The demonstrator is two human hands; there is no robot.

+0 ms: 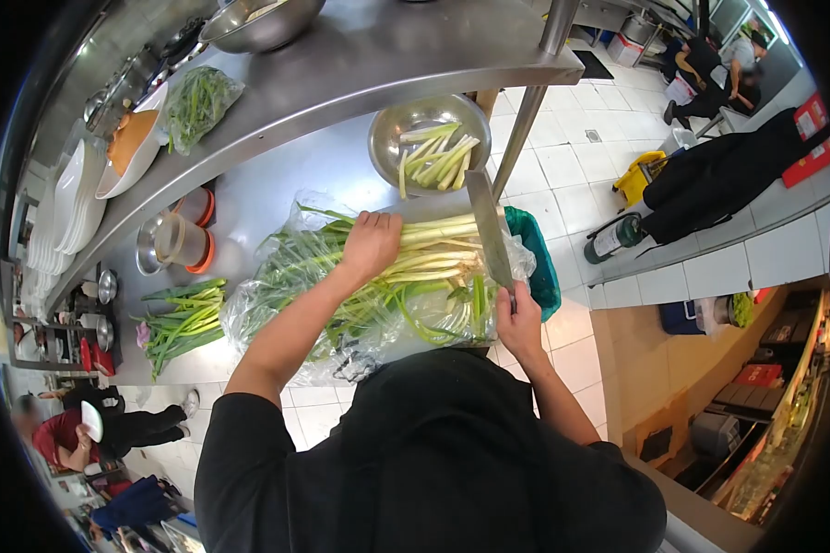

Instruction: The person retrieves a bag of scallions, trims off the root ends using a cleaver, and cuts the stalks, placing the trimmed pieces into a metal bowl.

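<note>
My left hand [373,247] is closed over a bunch of long green onions [433,241], pressing on their pale stalks. The bunch lies on a clear plastic bag [341,346] spread over the steel counter. In my right hand [520,321] is the handle of a large knife [489,226]. Its broad blade points away from me, at the white ends of the stalks; whether it touches them I cannot tell. Beyond the bunch, a steel bowl [378,152] holds several cut pale stalks [443,161].
A green-lined bin [542,276] stands at the counter's right end. More green onions [186,323] lie at the left, near tubs [177,241]. A steel shelf [415,55] overhangs the counter, with a post [523,138] at right. Other people [65,438] are farther off.
</note>
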